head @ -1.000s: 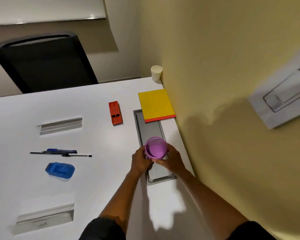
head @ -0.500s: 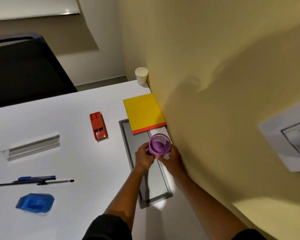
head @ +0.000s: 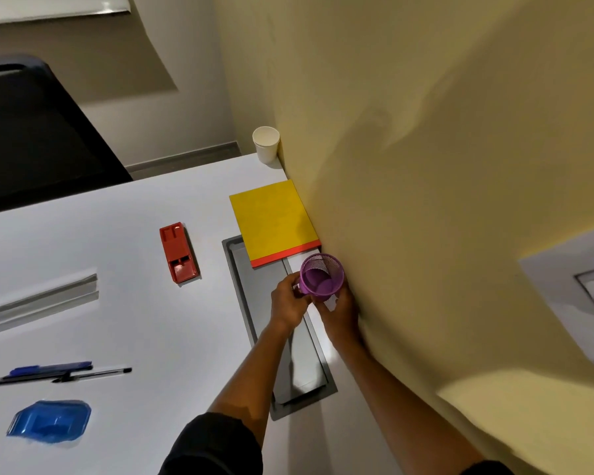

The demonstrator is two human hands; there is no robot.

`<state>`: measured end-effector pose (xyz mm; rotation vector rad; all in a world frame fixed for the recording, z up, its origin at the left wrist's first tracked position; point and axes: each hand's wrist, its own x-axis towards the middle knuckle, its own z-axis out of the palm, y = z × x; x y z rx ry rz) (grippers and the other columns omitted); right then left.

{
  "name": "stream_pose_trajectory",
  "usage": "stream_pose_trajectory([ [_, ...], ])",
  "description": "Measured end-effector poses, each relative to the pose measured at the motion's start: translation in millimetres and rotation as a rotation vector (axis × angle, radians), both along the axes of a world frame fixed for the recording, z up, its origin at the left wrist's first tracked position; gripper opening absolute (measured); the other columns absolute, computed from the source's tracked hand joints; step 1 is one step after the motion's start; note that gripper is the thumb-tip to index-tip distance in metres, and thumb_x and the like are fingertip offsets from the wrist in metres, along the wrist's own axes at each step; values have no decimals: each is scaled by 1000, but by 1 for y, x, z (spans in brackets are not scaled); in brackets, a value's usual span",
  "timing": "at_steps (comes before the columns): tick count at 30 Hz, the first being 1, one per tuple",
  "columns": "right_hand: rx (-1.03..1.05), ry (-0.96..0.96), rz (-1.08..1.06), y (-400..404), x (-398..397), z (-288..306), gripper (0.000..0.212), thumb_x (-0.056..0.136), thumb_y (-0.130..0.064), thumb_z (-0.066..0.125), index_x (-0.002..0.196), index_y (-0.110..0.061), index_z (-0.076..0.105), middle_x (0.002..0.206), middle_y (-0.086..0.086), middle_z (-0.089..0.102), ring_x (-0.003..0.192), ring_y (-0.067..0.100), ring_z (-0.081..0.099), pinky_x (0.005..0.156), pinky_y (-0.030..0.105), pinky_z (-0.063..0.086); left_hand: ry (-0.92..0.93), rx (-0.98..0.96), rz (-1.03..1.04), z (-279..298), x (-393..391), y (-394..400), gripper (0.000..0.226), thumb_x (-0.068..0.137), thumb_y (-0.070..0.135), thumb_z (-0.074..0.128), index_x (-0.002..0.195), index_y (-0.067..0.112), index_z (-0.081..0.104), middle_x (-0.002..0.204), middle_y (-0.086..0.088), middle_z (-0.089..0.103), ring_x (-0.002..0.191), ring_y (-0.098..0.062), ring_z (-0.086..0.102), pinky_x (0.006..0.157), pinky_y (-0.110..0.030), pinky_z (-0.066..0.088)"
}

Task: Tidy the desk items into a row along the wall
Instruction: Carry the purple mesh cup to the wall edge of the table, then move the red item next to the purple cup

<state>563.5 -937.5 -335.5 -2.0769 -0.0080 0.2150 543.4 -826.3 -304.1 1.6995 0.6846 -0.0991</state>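
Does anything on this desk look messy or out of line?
Nothing is spilled or broken. The red stapler, the pens and the blue dish lie scattered away from the wall, while the paper cup and yellow notepad sit against it. Both hands hold the purple mesh cup beside the notepad.

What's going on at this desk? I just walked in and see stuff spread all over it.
A person is lining desk items up along the yellow wall. Both hands, left hand and right hand, grip a purple mesh pen cup beside the wall, just past the yellow notepad and paper cup already there. The red stapler, pens and blue holder lie out on the desk.
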Motion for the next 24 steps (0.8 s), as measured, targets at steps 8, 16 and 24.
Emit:
stream_pose_trajectory([
  [8, -11, -4, -86, -2, -6, 2, 59, 76, -21, 79, 129, -14, 55, 122, 2, 65, 112, 15, 61, 89, 24, 52, 6, -3, -83, 13, -8, -5, 64, 81, 5, 70, 138, 13, 42, 130, -8, 57, 115, -27, 58, 90, -46, 55],
  [16, -24, 89, -177, -2, -44, 16, 57, 77, -23, 77, 129, -13, 54, 121, 7, 65, 107, 22, 63, 86, 32, 54, 40, 332, -135, 36, -51, -4, 61, 86, 25, 67, 140, 15, 40, 140, -6, 50, 129, -28, 47, 102, -34, 41],
  [24, -178, 22, 189, 6, -86, 48, 73, 84, -43, 66, 144, -18, 33, 143, 6, 46, 130, 25, 45, 103, 39, 43, 197, 739, -133, 46, -124, 20, 78, 89, 60, 44, 151, 25, 11, 161, -4, 6, 148, -29, 5, 117, -51, 14],
])
